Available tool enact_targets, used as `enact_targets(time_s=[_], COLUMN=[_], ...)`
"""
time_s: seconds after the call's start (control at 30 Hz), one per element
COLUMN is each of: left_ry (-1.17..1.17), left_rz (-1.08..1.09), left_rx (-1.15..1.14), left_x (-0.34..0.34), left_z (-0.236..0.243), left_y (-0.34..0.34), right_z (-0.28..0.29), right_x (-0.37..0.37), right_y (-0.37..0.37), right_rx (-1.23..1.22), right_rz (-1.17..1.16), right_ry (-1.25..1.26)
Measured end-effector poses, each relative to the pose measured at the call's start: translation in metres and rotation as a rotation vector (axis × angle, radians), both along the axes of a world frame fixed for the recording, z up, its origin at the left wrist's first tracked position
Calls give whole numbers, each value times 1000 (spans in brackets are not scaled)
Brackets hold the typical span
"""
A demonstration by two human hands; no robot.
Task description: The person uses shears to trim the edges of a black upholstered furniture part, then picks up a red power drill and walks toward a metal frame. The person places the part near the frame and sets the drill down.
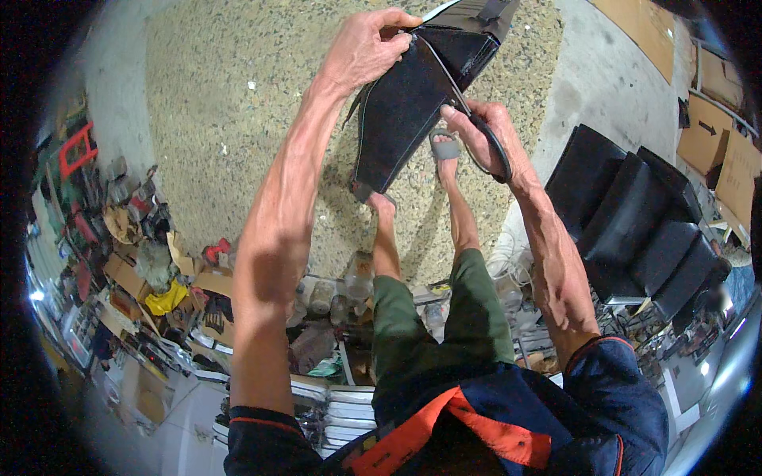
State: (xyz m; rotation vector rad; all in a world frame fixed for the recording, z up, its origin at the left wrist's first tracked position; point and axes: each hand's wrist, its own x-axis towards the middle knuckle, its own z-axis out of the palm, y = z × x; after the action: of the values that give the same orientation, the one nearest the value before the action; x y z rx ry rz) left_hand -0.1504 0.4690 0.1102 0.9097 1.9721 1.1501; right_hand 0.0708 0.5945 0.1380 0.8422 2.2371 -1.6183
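Observation:
A black leather piece (401,107), shaped like a bag or folded panel with pale stitching along its edges, hangs in front of me above the floor. My left hand (369,49) is closed, pinching its upper edge between thumb and fingers. On its right side my right hand (486,131) is closed around what look like scissors (498,151) with a black loop handle. Their thin grey blade slants up across the leather toward my left fingertips. The right thumb lies near the leather's edge; most of the right fingers are hidden behind.
Black leather pieces (635,214) are stacked to the right. Cardboard boxes (706,131) stand at the far right. Clutter with a yellow bag (167,300) and a red frame (78,151) fills the left side. Jars (321,297) stand behind my legs on the speckled floor (238,119).

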Motion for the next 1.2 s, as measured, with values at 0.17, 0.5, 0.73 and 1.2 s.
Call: enact_targets(time_s=[0.17, 0.5, 0.73, 1.2], left_ry=[-75, -47, -100, 65], left_rz=[37, 41, 59, 286], left_rx=[20, 11, 90, 67], left_x=[4, 9, 10, 27], left_z=[0, 1, -3, -8], left_y=[0, 1, 2, -7], right_z=[1, 15, 12, 64], right_x=[2, 1, 3, 2], right_y=[5, 15, 21, 48], right_rx=[103, 66, 436, -36], right_rz=[95, 93, 234, 253], right_ry=[86, 6, 79, -203])
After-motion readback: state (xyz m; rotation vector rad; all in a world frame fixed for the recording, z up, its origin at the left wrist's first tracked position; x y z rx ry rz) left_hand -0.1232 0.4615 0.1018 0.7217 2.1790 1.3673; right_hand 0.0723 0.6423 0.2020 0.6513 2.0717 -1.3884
